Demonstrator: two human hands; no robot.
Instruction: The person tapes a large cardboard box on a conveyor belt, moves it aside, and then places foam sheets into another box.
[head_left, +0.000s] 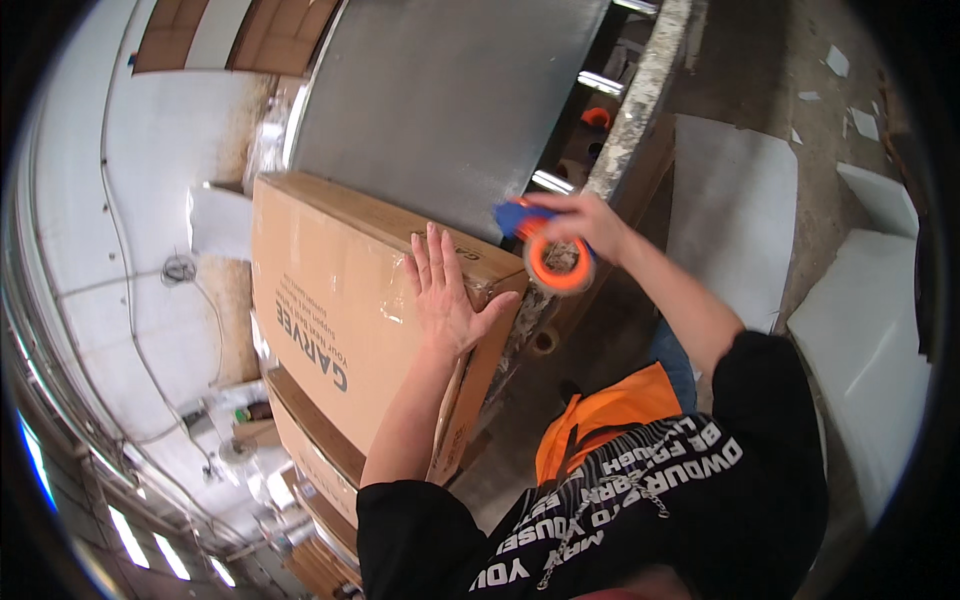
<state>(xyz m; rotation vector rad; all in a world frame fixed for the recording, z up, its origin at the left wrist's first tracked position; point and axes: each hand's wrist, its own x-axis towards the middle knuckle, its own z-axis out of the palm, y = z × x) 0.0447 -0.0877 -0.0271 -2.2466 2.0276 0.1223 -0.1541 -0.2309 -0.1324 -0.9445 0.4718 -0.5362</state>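
Tape dispenser (548,250) half-hidden by right hand (585,222)

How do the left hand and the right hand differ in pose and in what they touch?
The left hand lies flat with fingers spread on the cardboard box; the right hand is curled around a blue and orange tape dispenser. The left hand holds nothing, while the right hand grips the dispenser beside the box's upper corner. Both are bare.

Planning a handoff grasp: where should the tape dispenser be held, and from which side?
Grip the blue handle of the tape dispenser, coming from the side away from the cardboard box. The right hand already wraps it there, and the orange roll hangs below toward the box edge. The left hand lies flat on the box.
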